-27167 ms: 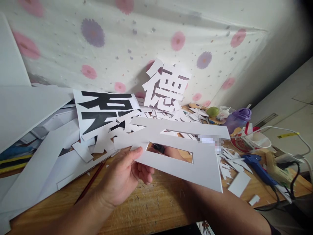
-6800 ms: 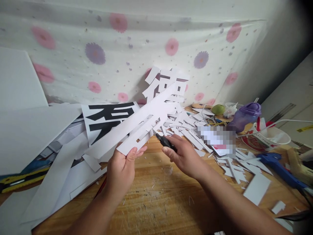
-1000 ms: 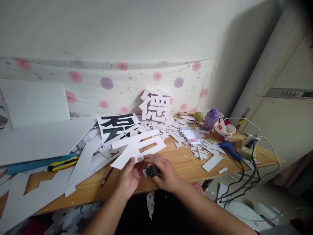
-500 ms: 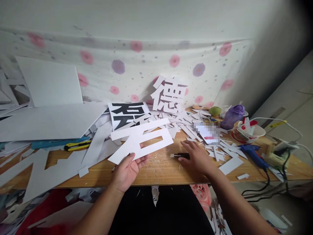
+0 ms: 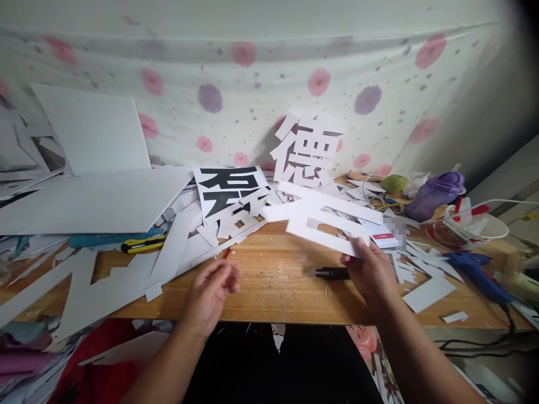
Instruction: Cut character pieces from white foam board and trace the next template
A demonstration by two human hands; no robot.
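Note:
My right hand (image 5: 373, 269) pinches a corner of a white board cut-out character (image 5: 301, 212) between thumb and fingers. The cut-out is tilted above the table, its far end pointing left. Below it, a black-handled cutting tool (image 5: 332, 273) lies on the wood, its right end hidden by my right hand. My left hand (image 5: 213, 289) hovers over the table's front part with loosely bent fingers and nothing in them. Just beyond its fingertips is a thin red stick-like thing (image 5: 227, 252). Behind lies a paper sheet with black printed characters (image 5: 231, 178), partly covered by scraps.
Another white cut-out character (image 5: 309, 151) leans on the flowered sheet. Large white boards (image 5: 84, 207) and a yellow cutter knife (image 5: 143, 244) are at left. At right are a phone (image 5: 381, 233), a blue glue gun (image 5: 480, 275), a paper bowl (image 5: 484, 230) and many offcuts.
The cut-out has passed from my left hand to my right and turned around. My right hand has let go of the black cutting tool. The view has shifted slightly.

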